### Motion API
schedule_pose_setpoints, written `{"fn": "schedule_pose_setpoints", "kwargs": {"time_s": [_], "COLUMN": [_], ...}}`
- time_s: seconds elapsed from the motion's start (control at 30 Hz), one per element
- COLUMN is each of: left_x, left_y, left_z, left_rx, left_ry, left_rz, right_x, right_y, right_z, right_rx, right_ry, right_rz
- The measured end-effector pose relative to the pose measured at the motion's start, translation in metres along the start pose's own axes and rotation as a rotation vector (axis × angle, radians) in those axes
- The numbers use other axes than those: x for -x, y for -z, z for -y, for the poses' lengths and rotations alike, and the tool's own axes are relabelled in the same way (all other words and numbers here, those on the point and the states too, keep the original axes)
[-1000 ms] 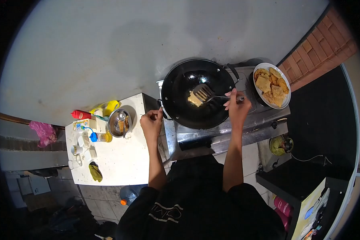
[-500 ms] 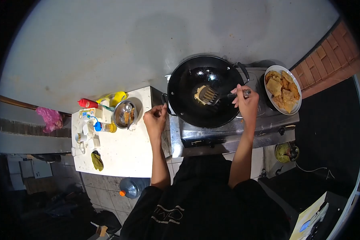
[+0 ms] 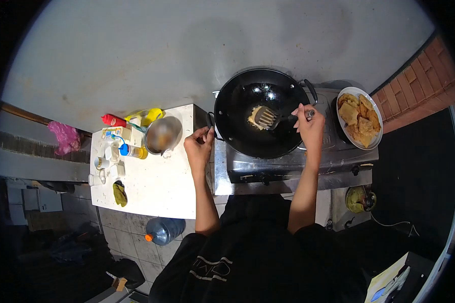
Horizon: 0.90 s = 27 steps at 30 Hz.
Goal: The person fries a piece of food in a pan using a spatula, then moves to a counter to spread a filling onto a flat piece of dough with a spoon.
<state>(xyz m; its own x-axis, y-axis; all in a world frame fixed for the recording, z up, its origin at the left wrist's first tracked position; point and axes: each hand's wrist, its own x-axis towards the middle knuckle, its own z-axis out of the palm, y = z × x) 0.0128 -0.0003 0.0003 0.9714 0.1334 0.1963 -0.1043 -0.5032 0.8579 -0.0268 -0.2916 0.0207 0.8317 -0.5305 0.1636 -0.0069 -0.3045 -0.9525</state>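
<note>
A black wok (image 3: 260,144) sits on the stove, with a small piece of pale, browned food (image 3: 254,119) near its middle. My right hand (image 3: 310,123) is closed around the handle of a slotted spatula (image 3: 267,119). The spatula's head lies over the right part of the food and hides some of it. At the wok's left side, my left hand (image 3: 199,144) pinches the wok's side handle (image 3: 210,121) between thumb and fingers.
Right of the wok, a white plate (image 3: 378,143) holds several fried pieces. On the white table (image 3: 156,189) are a metal bowl with blurred contents (image 3: 174,123), a red bottle (image 3: 114,120), a blue-capped bottle (image 3: 133,151) and cups. A water jug (image 3: 165,230) lies on the floor.
The spatula's head has turned slightly over the food, so its slots show more broadly. Both hands keep their grips. The whole view has shifted a little.
</note>
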Motion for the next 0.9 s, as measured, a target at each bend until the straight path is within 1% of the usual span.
{"fn": "schedule_pose_setpoints", "kwargs": {"time_s": [0.4,0.53,0.6,0.73,0.8,0.9], "left_x": [-0.001,0.000,0.000,0.001,0.001,0.001], "left_y": [-0.002,-0.002,-0.002,-0.002,-0.003,-0.003], "left_z": [-0.001,-0.003,-0.004,-0.003,-0.003,-0.004], "left_rx": [-0.056,-0.049,-0.040,-0.014,-0.004,-0.008], "left_ry": [-0.022,0.011,0.027,0.010,0.009,0.028], "left_rz": [-0.019,-0.015,-0.013,-0.013,-0.012,-0.016], "right_x": [-0.003,-0.004,-0.005,-0.006,-0.005,-0.004], "right_y": [-0.004,-0.004,-0.007,-0.006,-0.004,-0.001], "right_z": [0.007,0.007,0.003,0.006,0.011,0.016], "right_rx": [-0.033,-0.033,-0.042,-0.042,-0.029,0.004], "right_ry": [0.036,0.010,0.092,0.091,0.041,0.077], "right_rz": [-0.013,0.009,-0.020,-0.029,-0.011,-0.040]}}
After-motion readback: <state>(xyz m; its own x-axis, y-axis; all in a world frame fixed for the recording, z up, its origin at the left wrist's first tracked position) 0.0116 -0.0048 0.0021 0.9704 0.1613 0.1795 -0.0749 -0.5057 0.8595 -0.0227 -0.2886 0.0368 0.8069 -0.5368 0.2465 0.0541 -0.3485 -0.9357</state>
